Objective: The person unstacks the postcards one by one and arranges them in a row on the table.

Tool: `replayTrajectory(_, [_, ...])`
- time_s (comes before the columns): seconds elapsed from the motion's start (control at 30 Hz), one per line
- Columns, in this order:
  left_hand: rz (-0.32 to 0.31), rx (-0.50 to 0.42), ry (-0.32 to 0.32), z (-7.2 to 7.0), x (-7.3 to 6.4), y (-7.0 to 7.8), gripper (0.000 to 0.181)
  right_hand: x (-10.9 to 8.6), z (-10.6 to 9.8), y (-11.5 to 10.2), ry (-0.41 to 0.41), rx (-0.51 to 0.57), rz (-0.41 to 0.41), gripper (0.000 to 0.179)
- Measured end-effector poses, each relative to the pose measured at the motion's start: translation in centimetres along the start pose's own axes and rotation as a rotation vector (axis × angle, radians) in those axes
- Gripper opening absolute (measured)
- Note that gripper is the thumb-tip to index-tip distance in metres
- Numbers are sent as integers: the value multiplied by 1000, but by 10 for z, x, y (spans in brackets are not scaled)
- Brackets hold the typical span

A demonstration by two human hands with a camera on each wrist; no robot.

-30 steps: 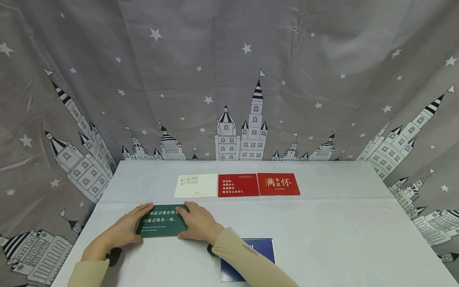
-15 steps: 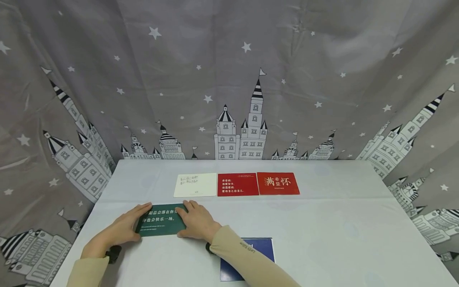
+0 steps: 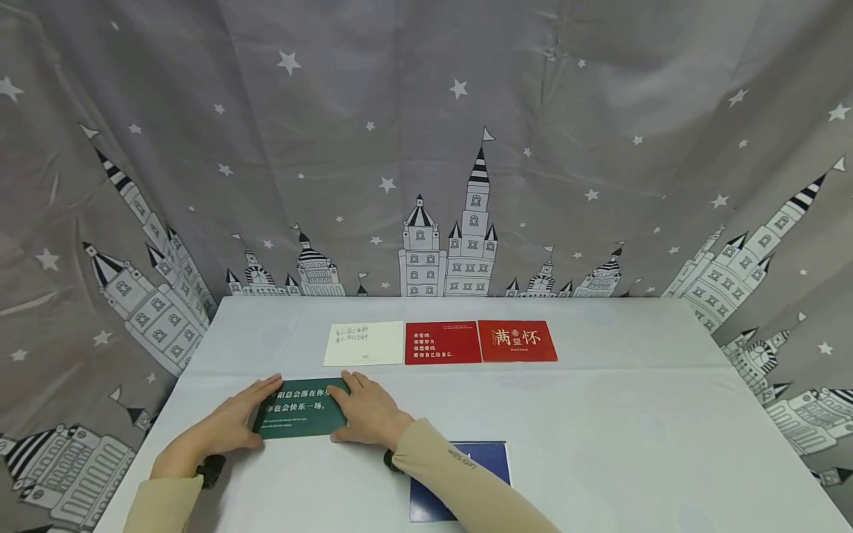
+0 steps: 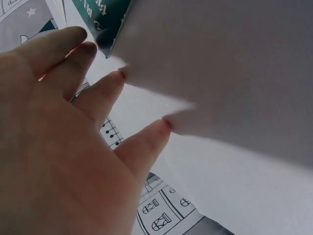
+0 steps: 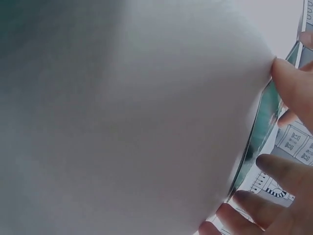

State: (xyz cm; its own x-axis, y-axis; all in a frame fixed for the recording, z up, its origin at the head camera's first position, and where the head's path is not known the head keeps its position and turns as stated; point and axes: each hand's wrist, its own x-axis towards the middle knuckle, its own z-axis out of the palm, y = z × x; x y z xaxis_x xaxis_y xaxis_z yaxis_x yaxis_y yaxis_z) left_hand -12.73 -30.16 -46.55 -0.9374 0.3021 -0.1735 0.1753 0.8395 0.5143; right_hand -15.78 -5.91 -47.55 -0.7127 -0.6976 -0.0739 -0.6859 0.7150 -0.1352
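A dark green card (image 3: 303,411) with white lettering lies flat on the white table at the left. My left hand (image 3: 229,426) touches its left end, fingers at the far corner and thumb by the near one. Across from it, my right hand (image 3: 369,414) rests over the right end, its index finger lying on the card's face and the thumb near the lower edge. In the left wrist view a corner of the green card (image 4: 105,24) shows just beyond the spread fingers. The right wrist view catches the green card (image 5: 264,117) as a thin strip beside the fingers.
Further back lie a cream card (image 3: 363,343), a red card (image 3: 443,343) and another red card (image 3: 517,341) in a row. A blue card (image 3: 426,507) sits partly hidden under my right forearm. Behind the table hangs a grey curtain (image 3: 320,141) with castles and stars.
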Motion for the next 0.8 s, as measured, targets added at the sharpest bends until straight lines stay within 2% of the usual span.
replayTrajectory(0.17, [10, -2, 19, 0, 1, 3, 95, -2, -3, 3, 0, 54, -18, 74])
replayTrajectory(0.3, [45, 3, 41, 0, 1, 9, 95, -6, -8, 7, 30, 88, -39, 74])
replayTrajectory(0.57, [114, -15, 59, 2, 2, 31, 93, -18, -15, 22, 71, 151, -53, 74])
replayTrajectory(0.8, [108, -21, 45, 4, 1, 52, 95, -35, -27, 35, 89, 239, -56, 75])
